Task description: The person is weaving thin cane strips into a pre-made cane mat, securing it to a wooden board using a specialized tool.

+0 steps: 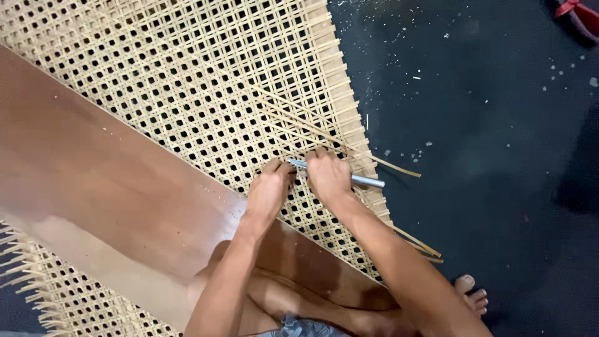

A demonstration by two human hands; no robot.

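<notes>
**Cane weaving at the mat's right edge**

A person sits on the dark floor (486, 125) with a wide cane mat (187, 75) spread in front and a brown board (93, 168) lying across it on a slant. Most of the mat in view is already woven into a regular open mesh, right out to its fringed right edge. What looks unfinished is a small patch near that edge: a few loose strands (324, 134) run slantwise over the mesh and trail off onto the floor, one ending to the right of the hands, others poking out nearer the foot (471, 293).

Both hands work on that patch, just past the board's far side. The right hand (327, 178) is closed around a metal tool (365, 181), whose handle sticks out to the right while its tip points left into the weave. The left hand (269, 187) sits just beside it, fingers curled and pressed down on the mesh at the tool's tip; whether it pinches a strand I cannot tell. The loose strands pass directly under and beyond the right hand's knuckles.

A red-handled object (577, 15) lies far right, well apart.
</notes>
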